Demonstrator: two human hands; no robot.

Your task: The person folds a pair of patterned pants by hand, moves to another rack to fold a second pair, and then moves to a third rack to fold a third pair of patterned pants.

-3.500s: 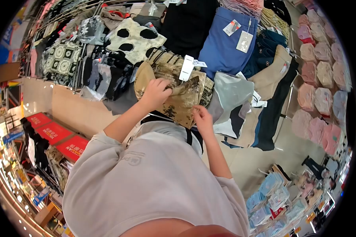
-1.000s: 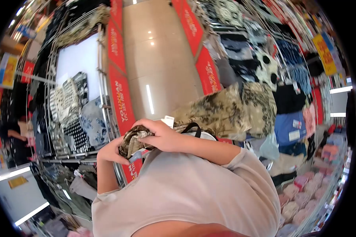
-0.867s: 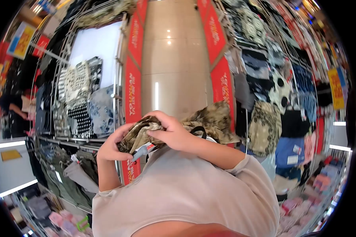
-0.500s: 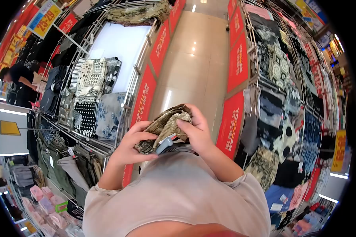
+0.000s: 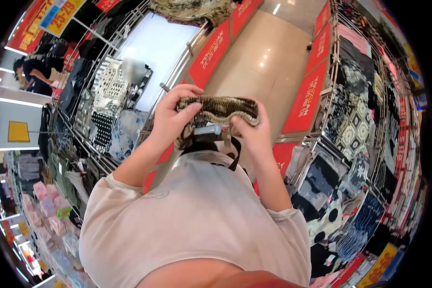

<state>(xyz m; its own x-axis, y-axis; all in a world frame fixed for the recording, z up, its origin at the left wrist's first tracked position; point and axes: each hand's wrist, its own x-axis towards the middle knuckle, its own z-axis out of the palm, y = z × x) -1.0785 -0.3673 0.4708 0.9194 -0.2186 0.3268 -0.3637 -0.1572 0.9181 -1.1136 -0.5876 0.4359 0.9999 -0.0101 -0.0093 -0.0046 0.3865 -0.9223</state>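
Note:
Stretched between my two hands is the gathered elastic waistband of a brown and black patterned garment (image 5: 225,104). My left hand (image 5: 174,115) grips its left end, thumb in front and fingers behind. At the right end, my right hand (image 5: 255,134) pinches the band with the thumb on its near edge. A grey plastic security tag (image 5: 207,130) hangs just below the band, between the hands. The lower part of the garment drops out of clear sight in front of my shirt.
To the left stands a metal-railed display (image 5: 153,45) with folded patterned clothes (image 5: 111,89). Another rack (image 5: 355,115) of folded clothes runs along the right. Red sign panels (image 5: 306,103) edge the tiled aisle (image 5: 259,57). A person (image 5: 33,74) bends over at the far left.
The bunched garment has been raised and spread out, so its waistband now runs straight between my hands. My hands have moved up and farther apart. The view has tilted and shifted.

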